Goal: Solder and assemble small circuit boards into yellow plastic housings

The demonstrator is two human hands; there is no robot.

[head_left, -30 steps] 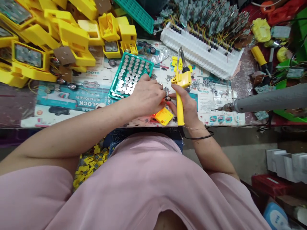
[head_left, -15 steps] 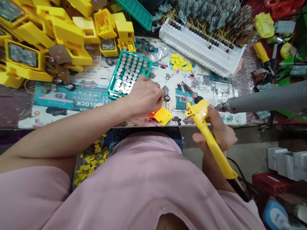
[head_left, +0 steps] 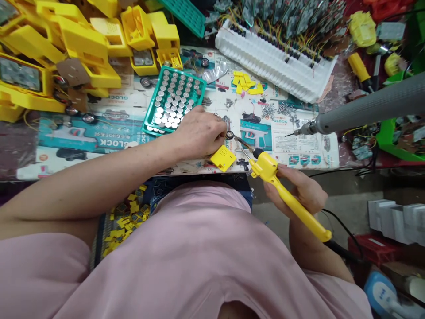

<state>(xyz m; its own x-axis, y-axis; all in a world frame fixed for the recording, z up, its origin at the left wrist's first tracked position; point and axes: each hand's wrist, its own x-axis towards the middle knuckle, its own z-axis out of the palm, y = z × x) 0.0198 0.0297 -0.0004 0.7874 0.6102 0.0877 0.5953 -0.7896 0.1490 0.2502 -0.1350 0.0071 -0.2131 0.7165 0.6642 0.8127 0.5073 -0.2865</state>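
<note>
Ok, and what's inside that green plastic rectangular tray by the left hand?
The green plastic rectangular tray holds many small, round, silver discs, some in rows. Its near right part is covered by the bare left hand, so whatever lies there can't be seen.

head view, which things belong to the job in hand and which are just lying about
Seem part of the job:
soldering iron, in the right hand
round part, by the iron's tip
yellow box, close to the left hand

Probably just lying about:
screws
white boxes
blue bottle
</note>
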